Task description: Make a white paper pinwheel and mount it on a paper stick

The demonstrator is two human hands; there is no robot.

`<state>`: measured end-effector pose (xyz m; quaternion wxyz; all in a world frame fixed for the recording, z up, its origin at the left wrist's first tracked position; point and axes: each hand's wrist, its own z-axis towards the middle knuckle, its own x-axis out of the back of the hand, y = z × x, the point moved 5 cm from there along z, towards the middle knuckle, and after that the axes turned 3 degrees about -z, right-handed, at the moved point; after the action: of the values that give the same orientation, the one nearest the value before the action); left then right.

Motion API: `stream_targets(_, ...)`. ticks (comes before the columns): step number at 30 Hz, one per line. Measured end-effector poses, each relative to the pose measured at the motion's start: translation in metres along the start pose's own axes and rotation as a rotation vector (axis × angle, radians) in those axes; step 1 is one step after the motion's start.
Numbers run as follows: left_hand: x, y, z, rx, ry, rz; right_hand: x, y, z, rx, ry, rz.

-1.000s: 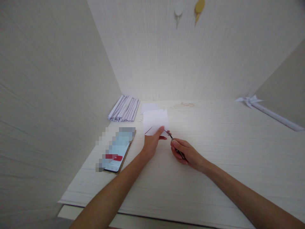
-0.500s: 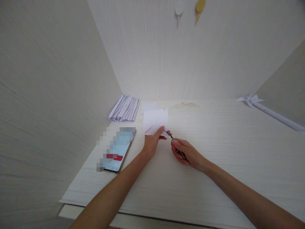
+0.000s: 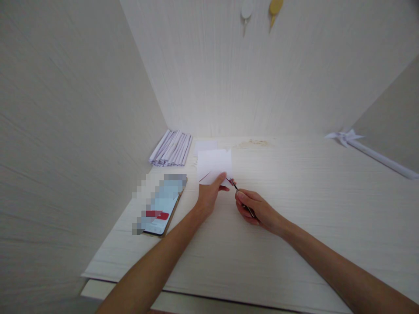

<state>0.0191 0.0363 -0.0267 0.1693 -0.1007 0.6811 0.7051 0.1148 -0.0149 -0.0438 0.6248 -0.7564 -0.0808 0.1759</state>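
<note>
My left hand (image 3: 208,198) pinches a small white paper sheet (image 3: 212,162) by its lower edge, thumb on top and fingers underneath. Dark red lines show near the sheet's lower corners, and a small nick marks its top right corner. In my right hand (image 3: 253,206) is a slim dark tool with a metal glint, apparently a pair of small scissors (image 3: 235,186). Their pointed end reaches the sheet's lower right corner, beside my left fingertips. Curled fingers hide most of the handle.
Left of my hands lies a phone (image 3: 162,205), partly pixelated. Behind it rests a bundle of rolled white paper sticks (image 3: 172,148). Another paper piece (image 3: 205,146) lies beyond the held sheet. A paper tube with a star-like end (image 3: 379,152) lies by the right wall. Two hooks (image 3: 246,11) hang at the back.
Almost nothing differs. The view has shifted very slightly, while both hands, the sheet and the scissors keep nearly the same positions.
</note>
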Motion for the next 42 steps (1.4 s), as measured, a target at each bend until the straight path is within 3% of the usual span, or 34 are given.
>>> stream_targets(28,0.0017,-0.0024,0.0010,0.032,0.033,-0.023,0.0000,-0.0011,-0.0002,0.016,0.008,-0.012)
stream_targets(42,0.0028,0.0016,0.0003,-0.027,0.042,0.001,0.0002,0.0024,0.0005,0.014,0.026,-0.024)
